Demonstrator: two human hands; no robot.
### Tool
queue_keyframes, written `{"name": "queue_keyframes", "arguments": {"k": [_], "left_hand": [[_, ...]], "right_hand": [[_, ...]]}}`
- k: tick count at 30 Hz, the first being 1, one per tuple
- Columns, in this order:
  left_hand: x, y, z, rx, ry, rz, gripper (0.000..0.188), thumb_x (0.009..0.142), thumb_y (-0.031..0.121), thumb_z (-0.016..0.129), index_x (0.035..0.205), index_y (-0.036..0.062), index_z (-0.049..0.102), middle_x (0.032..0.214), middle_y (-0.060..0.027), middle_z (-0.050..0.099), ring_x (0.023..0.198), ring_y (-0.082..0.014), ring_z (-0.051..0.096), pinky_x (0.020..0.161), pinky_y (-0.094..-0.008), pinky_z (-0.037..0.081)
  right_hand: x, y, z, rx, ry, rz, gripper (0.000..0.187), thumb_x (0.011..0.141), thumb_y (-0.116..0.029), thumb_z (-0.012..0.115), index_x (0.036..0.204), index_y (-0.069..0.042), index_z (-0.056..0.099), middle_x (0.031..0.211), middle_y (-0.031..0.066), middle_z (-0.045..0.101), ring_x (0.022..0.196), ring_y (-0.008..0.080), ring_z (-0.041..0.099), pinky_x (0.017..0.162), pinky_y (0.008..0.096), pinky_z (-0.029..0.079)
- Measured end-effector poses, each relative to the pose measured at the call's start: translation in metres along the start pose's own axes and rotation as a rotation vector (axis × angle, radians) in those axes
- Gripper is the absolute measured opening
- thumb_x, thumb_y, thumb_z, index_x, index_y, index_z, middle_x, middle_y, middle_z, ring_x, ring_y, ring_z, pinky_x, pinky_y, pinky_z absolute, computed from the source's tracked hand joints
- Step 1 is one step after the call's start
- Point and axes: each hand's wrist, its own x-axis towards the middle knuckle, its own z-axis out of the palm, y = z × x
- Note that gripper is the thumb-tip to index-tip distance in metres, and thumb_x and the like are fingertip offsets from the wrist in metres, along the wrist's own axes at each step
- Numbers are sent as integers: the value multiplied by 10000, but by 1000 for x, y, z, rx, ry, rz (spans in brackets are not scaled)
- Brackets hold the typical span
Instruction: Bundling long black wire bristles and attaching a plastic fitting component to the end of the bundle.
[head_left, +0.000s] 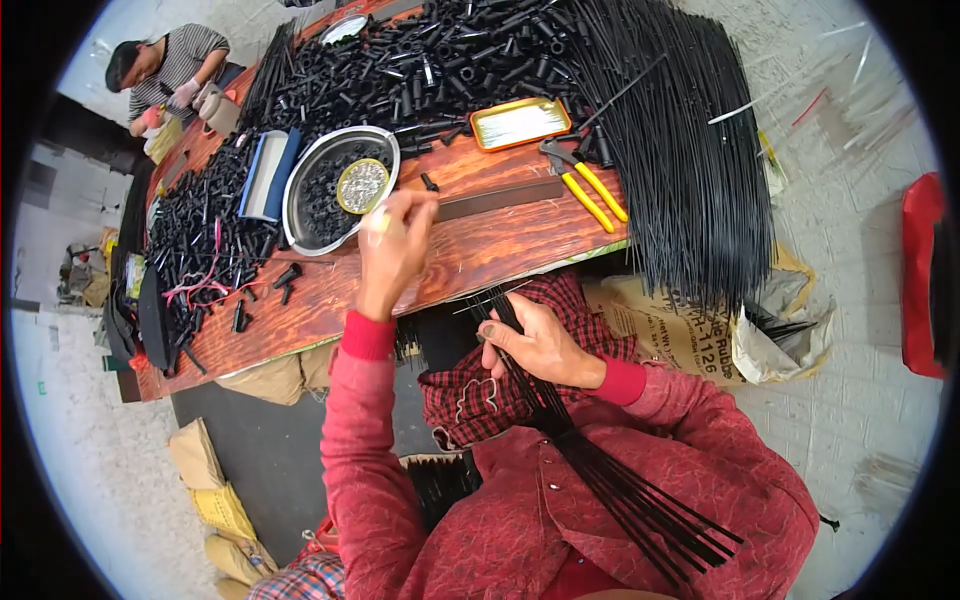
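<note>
My right hand (540, 345) is closed round a bundle of thin black rods (600, 465), whose far ends fan out across my red jacket. A few thin pale strands (490, 297) cross the bundle's upper end, by my fingers. Over the table's near edge, my left hand (395, 245) is raised with its fingers pinched together. Whatever they hold is too small to make out. Just beyond it stands a metal bowl (292, 200) of small black parts, with a round yellow-rimmed dish (363, 187) of small silvery pieces inside.
Black tubular parts (450, 65) heap over the wooden table (330, 310). Yellow-handled pliers (590, 190) lie beside a yellow-rimmed tray (520, 124) and a dark bar (500, 198). Long black rods (690, 150) hang off the right side above a paper sack (660, 330). Another person (175, 75) sits far left.
</note>
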Motion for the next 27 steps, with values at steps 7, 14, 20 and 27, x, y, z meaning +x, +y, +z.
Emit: {"name": "queue_keyframes", "arguments": {"k": [7,14,20,27], "left_hand": [[41,-12,41,637,-28,77,175,893,104,666,1065,85,693,983,-148,719,856,-374,697,705,-462,556],[55,-22,58,382,15,252,165,881,156,717,1026,77,727,980,-149,727,838,-349,705,730,-414,558],[86,-22,69,439,225,212,162,904,173,688,1037,87,720,967,-150,715,830,-350,706,716,-433,562],[105,-33,81,675,68,74,207,881,252,705,1034,116,736,976,-159,705,821,-370,707,721,-463,572]], "right_hand": [[-3,-5,-13,9,32,-13,216,1063,-177,561,1011,13,474,759,122,670,637,156,666,589,291,541],[-3,-6,-20,33,6,-38,234,1060,-201,569,1014,7,471,755,116,677,625,154,669,589,289,541],[-5,-7,-23,35,9,-58,232,1060,-200,569,1007,3,471,754,116,683,628,157,680,586,293,549],[-9,-11,-23,22,17,-47,220,1059,-189,567,1005,1,472,756,115,685,632,156,682,586,298,555]]}}
